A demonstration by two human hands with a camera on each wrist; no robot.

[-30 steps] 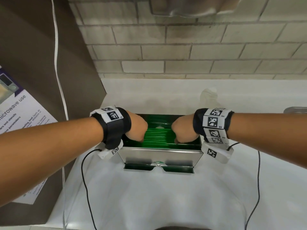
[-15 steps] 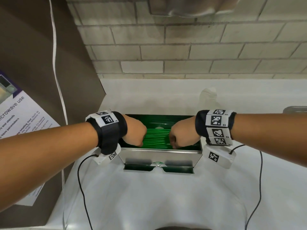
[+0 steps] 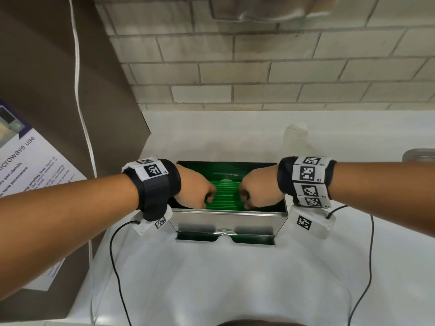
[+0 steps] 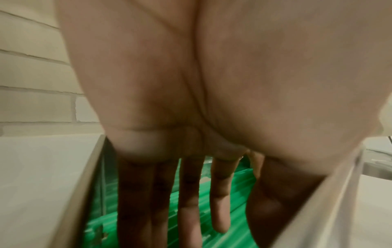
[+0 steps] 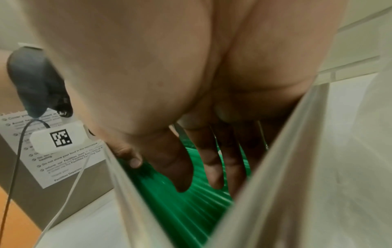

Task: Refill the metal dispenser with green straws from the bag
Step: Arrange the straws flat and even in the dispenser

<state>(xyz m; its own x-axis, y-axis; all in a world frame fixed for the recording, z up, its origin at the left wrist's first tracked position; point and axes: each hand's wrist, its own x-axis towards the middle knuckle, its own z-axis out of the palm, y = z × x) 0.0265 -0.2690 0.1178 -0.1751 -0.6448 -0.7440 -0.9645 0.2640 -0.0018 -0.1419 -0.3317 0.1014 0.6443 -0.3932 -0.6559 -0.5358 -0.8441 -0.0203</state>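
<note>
Dispenser (image 3: 229,216): metal box, lid off, on the white counter (image 3: 211,278) near its back edge, close to the brick wall (image 3: 259,67); front face toward the camera, two low slots at its base showing green.
Straws (image 3: 223,196): green, lying flat and side by side inside the dispenser, running left to right; they fill the floor of the box between the two hands.
Left hand (image 3: 194,190): reaches down into the left end of the dispenser. From the wrist view the fingers (image 4: 188,193) are straight and slightly spread, tips down on the straws; nothing gripped. Thumb lies along the near wall.
Right hand (image 3: 257,190): reaches down into the right end, mirroring the left. Wrist view shows the fingers (image 5: 208,161) extended onto the straws and the thumb beside them; no straw pinched that I can see.
Gap between hands: a short stretch of bare straws at the middle of the box.
Wristbands: black, with white coded tags, one on each wrist; a white camera block hangs under each, with a dark cable trailing onto the counter.
Left side: brown appliance wall with a printed microwave notice (image 3: 28,184); white cord (image 3: 80,90) hanging down in front of it.
Right edge: part of a metal object (image 3: 419,155), too cut off to identify.
</note>
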